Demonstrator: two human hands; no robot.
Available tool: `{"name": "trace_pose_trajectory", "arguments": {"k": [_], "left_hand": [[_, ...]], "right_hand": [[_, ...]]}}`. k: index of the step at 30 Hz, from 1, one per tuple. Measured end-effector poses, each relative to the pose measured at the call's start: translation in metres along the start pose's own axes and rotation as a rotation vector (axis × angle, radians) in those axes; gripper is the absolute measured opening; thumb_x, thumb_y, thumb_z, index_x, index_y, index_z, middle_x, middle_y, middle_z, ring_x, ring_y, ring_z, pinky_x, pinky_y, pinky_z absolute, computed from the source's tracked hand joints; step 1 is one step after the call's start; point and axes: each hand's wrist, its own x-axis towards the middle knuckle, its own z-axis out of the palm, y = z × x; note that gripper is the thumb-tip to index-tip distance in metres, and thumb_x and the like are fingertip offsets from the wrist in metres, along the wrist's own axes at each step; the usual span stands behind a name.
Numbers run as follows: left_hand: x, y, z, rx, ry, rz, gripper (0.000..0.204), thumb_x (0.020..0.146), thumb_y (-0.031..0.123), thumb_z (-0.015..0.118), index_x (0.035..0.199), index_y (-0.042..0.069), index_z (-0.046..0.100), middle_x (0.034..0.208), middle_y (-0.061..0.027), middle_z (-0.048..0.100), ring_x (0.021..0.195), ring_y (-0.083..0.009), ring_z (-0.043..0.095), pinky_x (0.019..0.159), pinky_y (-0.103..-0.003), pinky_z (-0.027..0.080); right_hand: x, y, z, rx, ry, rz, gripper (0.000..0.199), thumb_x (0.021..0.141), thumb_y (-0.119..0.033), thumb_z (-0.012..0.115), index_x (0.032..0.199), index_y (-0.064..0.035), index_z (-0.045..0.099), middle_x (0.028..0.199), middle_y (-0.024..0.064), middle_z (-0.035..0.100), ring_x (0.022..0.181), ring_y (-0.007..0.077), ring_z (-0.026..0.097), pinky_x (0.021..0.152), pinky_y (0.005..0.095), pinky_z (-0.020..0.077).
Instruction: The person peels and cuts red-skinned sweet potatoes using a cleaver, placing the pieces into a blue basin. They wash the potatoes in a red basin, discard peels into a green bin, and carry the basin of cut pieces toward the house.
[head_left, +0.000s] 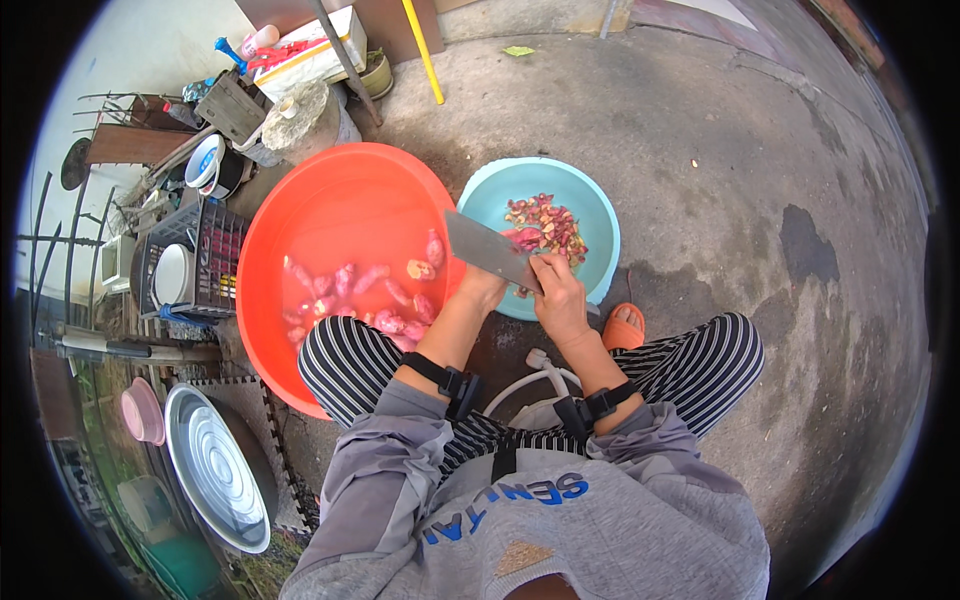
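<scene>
My right hand (560,298) is closed round the handle of a cleaver (488,247), its broad grey blade slanting up to the left. Behind that blade my left hand (484,288) is mostly hidden; a red-skinned sweet potato (523,237) shows past the blade's edge, apparently in its grip. Both hands are over the near left side of a light blue basin (482,184). Chopped red and pale pieces (562,228) lie heaped in it. At the left, a big orange-red tub (300,205) holds water and several whole pink-red sweet potatoes (344,280), one with a cut yellowish face.
A metal basin (215,470) and a pink bowl (144,412) stand lower left. Left of the tub are a dark crate (215,250) and a white bucket (205,162). A yellow pole (424,52) stands at the back. A pale hose (530,378) lies between my striped knees.
</scene>
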Motion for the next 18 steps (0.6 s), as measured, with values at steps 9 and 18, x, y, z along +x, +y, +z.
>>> {"name": "trace_pose_trajectory", "arguments": {"k": [9,18], "left_hand": [[0.006,-0.017,-0.006,0.188,0.099,0.108,0.022,0.086,-0.006,0.059,0.107,0.001,0.058,0.102,-0.0071,0.061,0.093,-0.0192,0.062,0.078,-0.034,0.053],[0.017,-0.038,-0.022,0.41,0.138,0.197,0.031,0.086,-0.009,0.057,0.116,-0.003,0.056,0.098,-0.0091,0.066,0.088,-0.0187,0.064,0.075,-0.029,0.053]], "right_hand": [[-0.014,0.028,0.025,-0.062,-0.038,0.082,0.032,0.071,0.005,0.064,0.102,-0.0029,0.063,0.099,0.0132,0.06,0.078,0.0372,0.064,0.065,0.0442,0.0527],[-0.016,0.04,0.039,-0.095,-0.265,0.312,0.019,0.074,0.0,0.063,0.091,-0.0013,0.068,0.095,0.0207,0.063,0.082,0.0406,0.064,0.071,0.0489,0.0511]]}}
